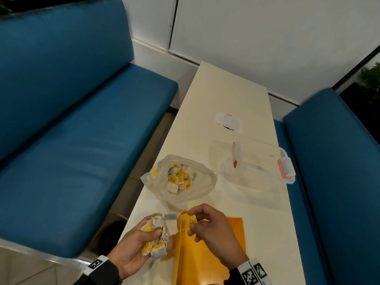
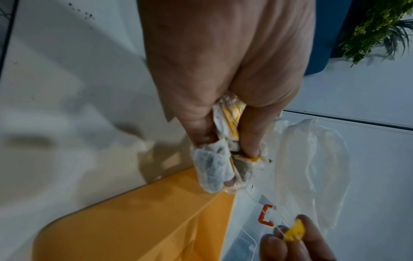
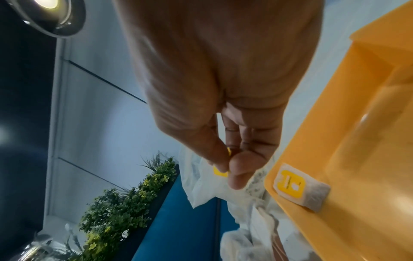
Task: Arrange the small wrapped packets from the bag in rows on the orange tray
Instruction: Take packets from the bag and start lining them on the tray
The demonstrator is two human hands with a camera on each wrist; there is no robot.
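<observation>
Dim indoor light; ceiling lamp glares in right wrist view; wrist views blurred, edges warped.

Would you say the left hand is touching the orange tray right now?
Cannot tell: the left hand holds packets beside the orange tray; no view shows contact or gap.

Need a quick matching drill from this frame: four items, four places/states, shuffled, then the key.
Items:
1. left hand
2. right hand
3. plastic bag
4. clear container

States:
A. open on the table, tea bags inside
B. pinches a yellow tag
C. empty, red latches, far right on the table
D. grips a bunch of tea bags beside the orange tray

Pairs: 1-D, 2-B, 3-A, 4-C
</observation>
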